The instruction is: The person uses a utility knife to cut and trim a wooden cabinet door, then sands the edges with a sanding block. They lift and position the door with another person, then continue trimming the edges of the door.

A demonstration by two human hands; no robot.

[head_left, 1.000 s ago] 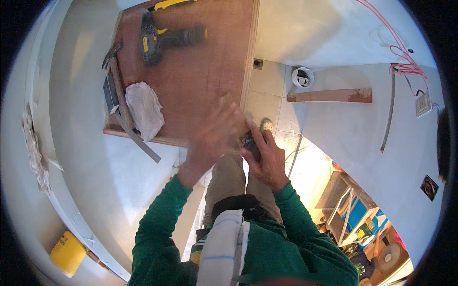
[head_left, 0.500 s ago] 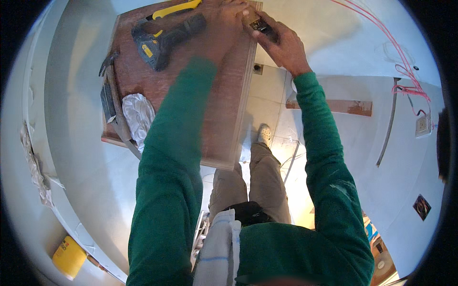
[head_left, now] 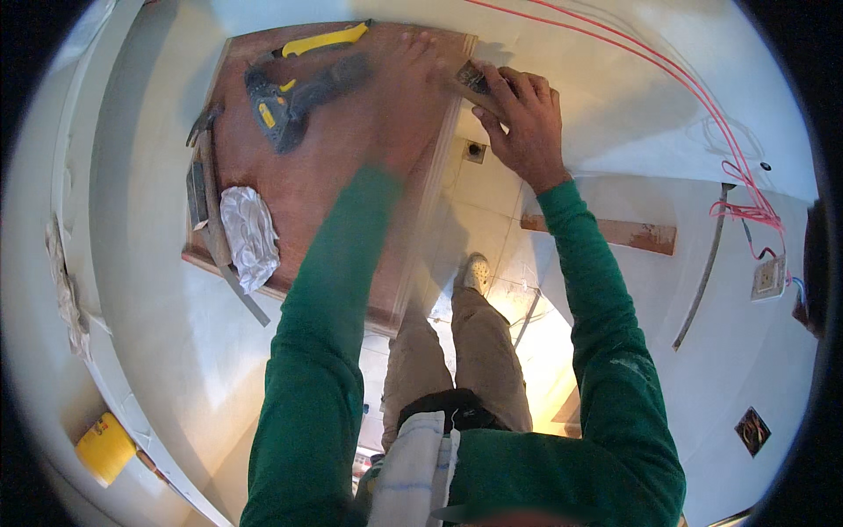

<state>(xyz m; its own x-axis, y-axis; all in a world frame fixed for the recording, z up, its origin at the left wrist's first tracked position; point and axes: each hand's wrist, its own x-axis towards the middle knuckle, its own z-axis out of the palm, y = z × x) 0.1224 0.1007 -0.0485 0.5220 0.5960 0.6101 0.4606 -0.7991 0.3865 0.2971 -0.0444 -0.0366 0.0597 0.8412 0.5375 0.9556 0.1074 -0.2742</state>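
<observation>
My right hand (head_left: 531,132) is closed around a small block-like tool (head_left: 479,83), dark on top with a brown body. It sits against the far right corner of a reddish-brown wooden panel (head_left: 334,211); its exact kind does not show. My left hand (head_left: 408,101), blurred by motion, lies on the panel beside the tool with its fingers stretched toward the far edge. Left of that hand rests a black and yellow cordless drill (head_left: 281,105). Beyond the drill is a long yellow-handled tool (head_left: 325,40).
A claw hammer (head_left: 211,193) and a crumpled white plastic wrapping (head_left: 250,237) lie along the panel's left side. Red wires (head_left: 650,53) run along the wall to a socket (head_left: 768,278). A wooden strip (head_left: 606,233) is at the right, a yellow container (head_left: 105,448) at lower left.
My right hand has tilted, with its fingers raised higher over the tool. My left hand has come away from the tool onto the panel. The whole view has shifted slightly.
</observation>
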